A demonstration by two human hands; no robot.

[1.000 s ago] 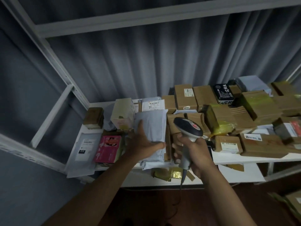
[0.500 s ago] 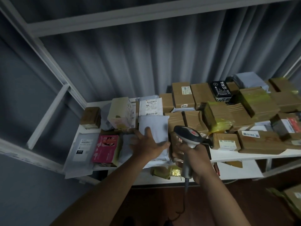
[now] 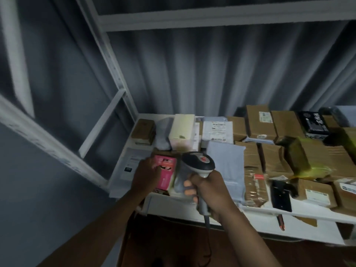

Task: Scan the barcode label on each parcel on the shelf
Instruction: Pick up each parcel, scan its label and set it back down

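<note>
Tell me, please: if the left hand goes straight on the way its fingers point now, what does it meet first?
The left hand already touches the pink box, so that comes first. Beyond it lies the pale blue mailer bag, though depth is hard to judge here.

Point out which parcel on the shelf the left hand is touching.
The pink box near the shelf's front left. The left hand rests on its left side; it is the only pink parcel, beside grey mailers and brown cartons.
</note>
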